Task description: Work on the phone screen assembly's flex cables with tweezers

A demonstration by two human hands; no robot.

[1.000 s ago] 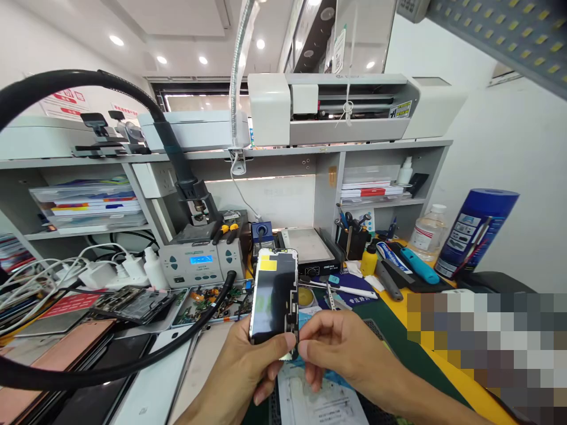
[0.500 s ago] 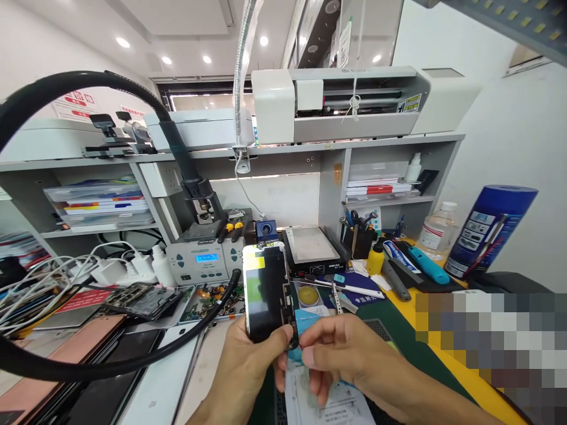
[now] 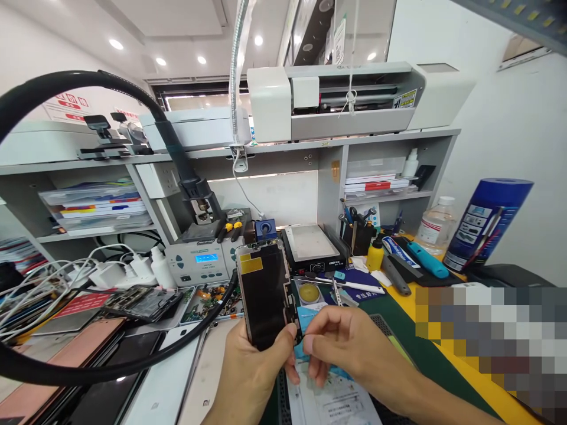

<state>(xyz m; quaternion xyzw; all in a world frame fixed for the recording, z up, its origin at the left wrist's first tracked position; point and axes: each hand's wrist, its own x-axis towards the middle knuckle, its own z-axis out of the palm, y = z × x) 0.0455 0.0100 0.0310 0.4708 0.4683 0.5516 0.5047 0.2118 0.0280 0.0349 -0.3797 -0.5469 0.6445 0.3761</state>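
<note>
A phone screen assembly [image 3: 264, 298] stands nearly upright in front of me, its dark back facing me, with a yellow label [image 3: 251, 265] near the top. My left hand [image 3: 254, 369] grips its lower end, the thumb pressed on the bottom right corner. Close beside that corner, my right hand [image 3: 349, 348] has thumb and forefinger pinched together. Whatever lies between those fingertips is too small to make out. Below both hands lies a white and blue plastic packet [image 3: 328, 401].
A hot-air station [image 3: 206, 260] with a thick black hose [image 3: 133, 369] arches across the left side. Phones and a tray of small parts [image 3: 210, 302] lie there too. Behind are a heating plate [image 3: 310, 243] and tweezers [image 3: 337, 292]; bottles and tools stand to the right.
The screen assembly has tilted, so the bright glare on its back is gone and the surface looks dark. My right hand stays pinched near its lower corner.
</note>
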